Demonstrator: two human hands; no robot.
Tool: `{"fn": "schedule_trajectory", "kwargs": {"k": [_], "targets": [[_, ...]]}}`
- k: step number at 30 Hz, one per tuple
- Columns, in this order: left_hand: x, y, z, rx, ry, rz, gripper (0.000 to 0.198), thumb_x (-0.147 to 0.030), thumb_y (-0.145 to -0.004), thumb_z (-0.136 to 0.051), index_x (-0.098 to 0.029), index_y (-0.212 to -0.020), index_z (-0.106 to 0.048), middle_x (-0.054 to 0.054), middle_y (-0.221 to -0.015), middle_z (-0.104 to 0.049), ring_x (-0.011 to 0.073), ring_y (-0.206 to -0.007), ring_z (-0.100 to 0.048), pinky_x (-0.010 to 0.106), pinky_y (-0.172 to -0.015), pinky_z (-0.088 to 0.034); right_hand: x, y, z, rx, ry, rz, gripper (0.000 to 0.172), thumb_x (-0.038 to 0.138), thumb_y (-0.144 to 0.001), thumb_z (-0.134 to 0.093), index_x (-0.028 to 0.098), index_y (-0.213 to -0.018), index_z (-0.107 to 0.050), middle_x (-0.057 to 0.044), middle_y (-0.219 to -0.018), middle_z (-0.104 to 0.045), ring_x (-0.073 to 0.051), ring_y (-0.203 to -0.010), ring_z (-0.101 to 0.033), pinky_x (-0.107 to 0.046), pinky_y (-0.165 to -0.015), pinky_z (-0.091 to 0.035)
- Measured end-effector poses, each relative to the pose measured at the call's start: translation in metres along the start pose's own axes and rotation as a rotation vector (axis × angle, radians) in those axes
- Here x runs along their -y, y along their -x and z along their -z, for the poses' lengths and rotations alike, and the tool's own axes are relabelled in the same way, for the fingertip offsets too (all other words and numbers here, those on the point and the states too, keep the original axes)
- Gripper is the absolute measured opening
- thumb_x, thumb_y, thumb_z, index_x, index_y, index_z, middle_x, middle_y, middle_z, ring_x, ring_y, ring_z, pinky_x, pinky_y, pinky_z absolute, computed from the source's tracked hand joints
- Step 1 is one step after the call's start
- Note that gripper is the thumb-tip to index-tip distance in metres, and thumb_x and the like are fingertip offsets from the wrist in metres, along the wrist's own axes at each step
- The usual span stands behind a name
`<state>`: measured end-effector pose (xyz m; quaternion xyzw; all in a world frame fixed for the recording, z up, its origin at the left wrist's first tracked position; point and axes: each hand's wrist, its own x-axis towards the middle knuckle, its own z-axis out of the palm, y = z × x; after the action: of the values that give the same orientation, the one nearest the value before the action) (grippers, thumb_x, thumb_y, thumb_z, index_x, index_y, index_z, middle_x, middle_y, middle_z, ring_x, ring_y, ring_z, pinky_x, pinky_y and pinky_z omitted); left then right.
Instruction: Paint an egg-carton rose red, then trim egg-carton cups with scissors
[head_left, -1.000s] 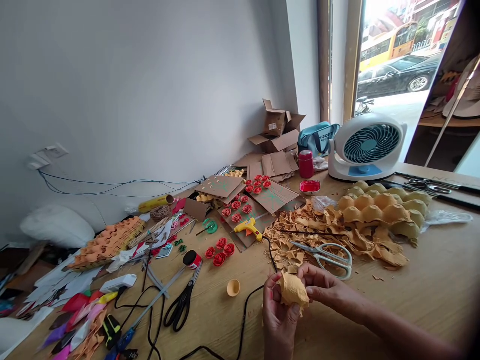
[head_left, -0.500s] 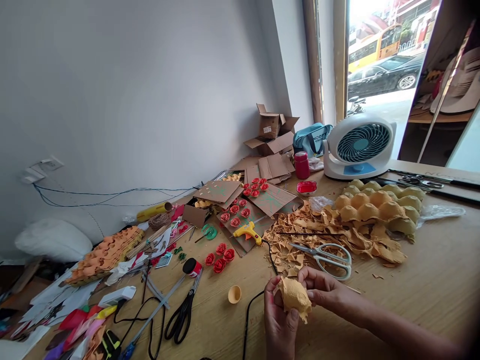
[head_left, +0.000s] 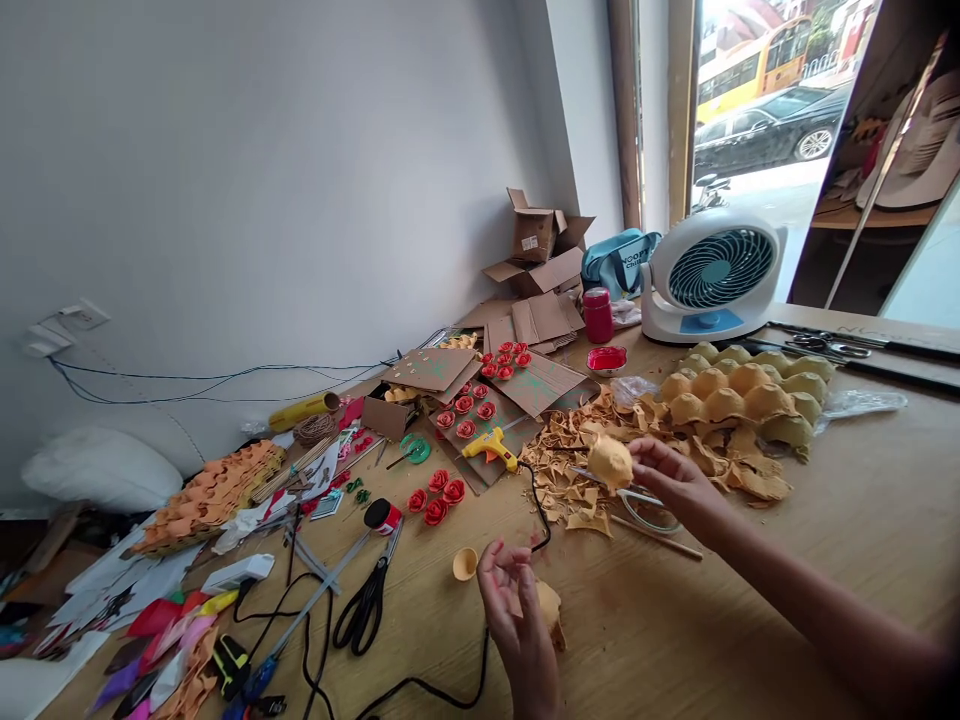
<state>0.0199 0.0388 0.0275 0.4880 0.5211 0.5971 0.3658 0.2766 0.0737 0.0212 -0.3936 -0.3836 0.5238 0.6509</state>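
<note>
My right hand (head_left: 664, 472) is raised over the pile of egg-carton scraps (head_left: 592, 450) and pinches a rounded yellow carton cup (head_left: 609, 461) in its fingertips, just above the white-handled scissors (head_left: 645, 505). My left hand (head_left: 514, 600) hovers low near the table's front edge, fingers curled round another torn yellow carton piece (head_left: 550, 603). A small loose cup (head_left: 465, 563) lies on the wood just left of that hand. The black cable (head_left: 525, 520) runs between the two hands.
An egg tray (head_left: 742, 390) and a desk fan (head_left: 709, 275) stand at the back right. A yellow glue gun (head_left: 491, 448), red paper roses (head_left: 439, 495) on cardboard, black scissors (head_left: 364, 605), a red jar (head_left: 598, 315) and coloured scraps crowd the left.
The two hands, together on one carton lump before, have parted. The right hand rose toward the scrap pile with a cup; the left dropped toward the table with the remainder.
</note>
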Motion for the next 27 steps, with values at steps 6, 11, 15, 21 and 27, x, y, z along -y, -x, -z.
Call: {"fn": "schedule_trajectory", "kwargs": {"k": [6, 11, 15, 21, 27], "targets": [[-0.002, -0.012, 0.008, -0.112, -0.029, -0.052, 0.044, -0.053, -0.092, -0.056, -0.019, -0.119, -0.054, 0.007, -0.098, -0.065, 0.0199, -0.093, -0.064, 0.034, -0.088, -0.050, 0.006, -0.006, 0.007, -0.077, 0.141, 0.080, 0.044, 0.055, -0.077, -0.078, 0.024, -0.102, -0.060, -0.003, -0.089, -0.064, -0.016, -0.077, -0.058, -0.028, -0.068, -0.050], [-0.003, -0.023, 0.013, -0.203, -0.018, -0.016, 0.043, -0.054, -0.092, -0.057, -0.018, -0.115, -0.058, 0.006, -0.094, -0.066, 0.0194, -0.090, -0.066, 0.033, -0.085, -0.051, 0.001, 0.001, -0.002, -0.003, 0.268, 0.080, 0.044, 0.058, -0.079, -0.074, 0.024, -0.102, -0.060, -0.003, -0.086, -0.063, -0.017, -0.075, -0.058, -0.029, -0.066, -0.049], [0.001, -0.028, 0.016, -0.192, 0.002, -0.014, 0.038, -0.052, -0.091, -0.057, -0.018, -0.108, -0.061, 0.005, -0.091, -0.066, 0.0178, -0.088, -0.066, 0.031, -0.085, -0.051, -0.010, 0.006, -0.008, 0.074, 0.376, 0.091, 0.041, 0.059, -0.084, -0.068, 0.023, -0.102, -0.059, -0.002, -0.086, -0.061, -0.016, -0.075, -0.056, -0.029, -0.067, -0.048], [0.003, -0.036, 0.026, -0.256, 0.055, -0.067, 0.033, -0.049, -0.092, -0.057, -0.019, -0.103, -0.062, 0.002, -0.086, -0.063, 0.0153, -0.083, -0.061, 0.030, -0.083, -0.049, -0.018, 0.008, -0.016, 0.112, 0.618, 0.174, 0.029, 0.050, -0.088, -0.066, 0.023, -0.100, -0.063, -0.003, -0.088, -0.062, -0.018, -0.082, -0.056, -0.031, -0.074, -0.047], [-0.005, -0.052, 0.047, -0.473, 0.242, -0.149, 0.027, -0.045, -0.091, -0.058, -0.019, -0.097, -0.059, -0.001, -0.080, -0.056, 0.0129, -0.077, -0.055, 0.029, -0.082, -0.048, -0.015, 0.001, -0.028, 0.118, 0.788, 0.238, 0.023, 0.044, -0.090, -0.061, 0.023, -0.099, -0.061, -0.004, -0.084, -0.064, -0.019, -0.074, -0.057, -0.031, -0.066, -0.046]]}}
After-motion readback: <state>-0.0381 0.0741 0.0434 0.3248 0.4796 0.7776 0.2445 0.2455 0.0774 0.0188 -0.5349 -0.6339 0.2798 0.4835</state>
